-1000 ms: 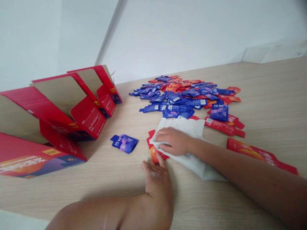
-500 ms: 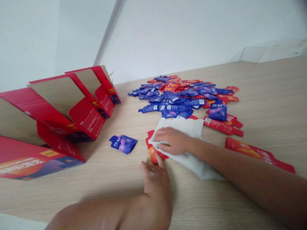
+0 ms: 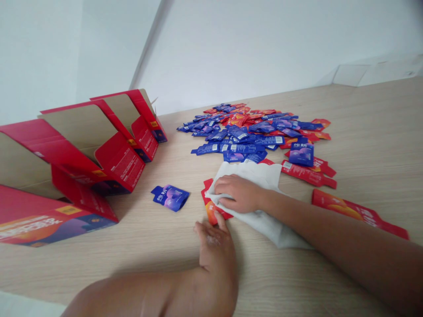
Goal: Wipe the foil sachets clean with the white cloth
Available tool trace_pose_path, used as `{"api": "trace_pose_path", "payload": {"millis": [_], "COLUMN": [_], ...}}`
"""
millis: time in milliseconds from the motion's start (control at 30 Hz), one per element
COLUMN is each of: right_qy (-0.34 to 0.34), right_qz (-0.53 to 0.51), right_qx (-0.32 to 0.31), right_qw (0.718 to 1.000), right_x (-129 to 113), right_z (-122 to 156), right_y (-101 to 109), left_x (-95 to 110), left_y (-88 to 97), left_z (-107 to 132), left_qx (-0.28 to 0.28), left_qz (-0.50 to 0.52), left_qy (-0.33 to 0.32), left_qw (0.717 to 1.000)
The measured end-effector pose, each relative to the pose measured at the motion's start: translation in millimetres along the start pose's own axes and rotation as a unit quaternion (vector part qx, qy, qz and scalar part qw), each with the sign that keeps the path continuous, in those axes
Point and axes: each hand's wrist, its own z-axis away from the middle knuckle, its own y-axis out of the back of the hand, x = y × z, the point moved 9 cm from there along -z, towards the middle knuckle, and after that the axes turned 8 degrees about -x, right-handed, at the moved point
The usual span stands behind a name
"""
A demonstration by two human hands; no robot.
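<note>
With the left hand (image 3: 214, 244) half open, its fingertips pinning the flat red-and-orange plastic-looking pouch (image 3: 210, 211) just ahead, the right hand (image 3: 238, 194), curled around the soft white cloth (image 3: 267, 174), should press lightly and evenly.

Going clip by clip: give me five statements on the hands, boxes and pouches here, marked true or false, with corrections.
1. The right hand touches a crumpled white cloth. True.
2. Open red cardboard boxes are at the picture's left. True.
3. The left hand grips one of those boxes. False: its fingers touch a flat red-and-orange pouch.
4. The pile of flat pouches is all blue. False: red ones are mixed in.
5. A blue-and-purple pouch lies apart from the pile. True.
</note>
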Motion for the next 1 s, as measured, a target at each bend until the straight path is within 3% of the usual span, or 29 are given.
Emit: {"api": "trace_pose_path", "payload": {"millis": [367,567,800,1000], "right_qy": [-0.002,-0.003,-0.002,-0.001], "right_qz": [0.0,0.001,-0.003,-0.002], "right_qx": [-0.003,-0.002,-0.004,0.001], "right_qw": [1.0,1.0,1.0,1.0], "right_x": [-0.3,-0.3,0.1,0.1], "right_z": [0.3,0.1,0.1,0.1], "right_y": [-0.2,0.4,-0.4,-0.1], "left_x": [0.6,-0.9,-3.6,-4.0], "left_y": [5.5,4.5,-2.2,2.0], "left_z": [0.8,0.6,-0.2,-0.4], "left_qx": [0.005,0.009,0.003,-0.002], "left_qz": [-0.07,-0.039,0.073,0.061], "left_qy": [0.017,0.017,0.004,-0.003], "left_qw": [0.997,0.999,0.997,0.998]}}
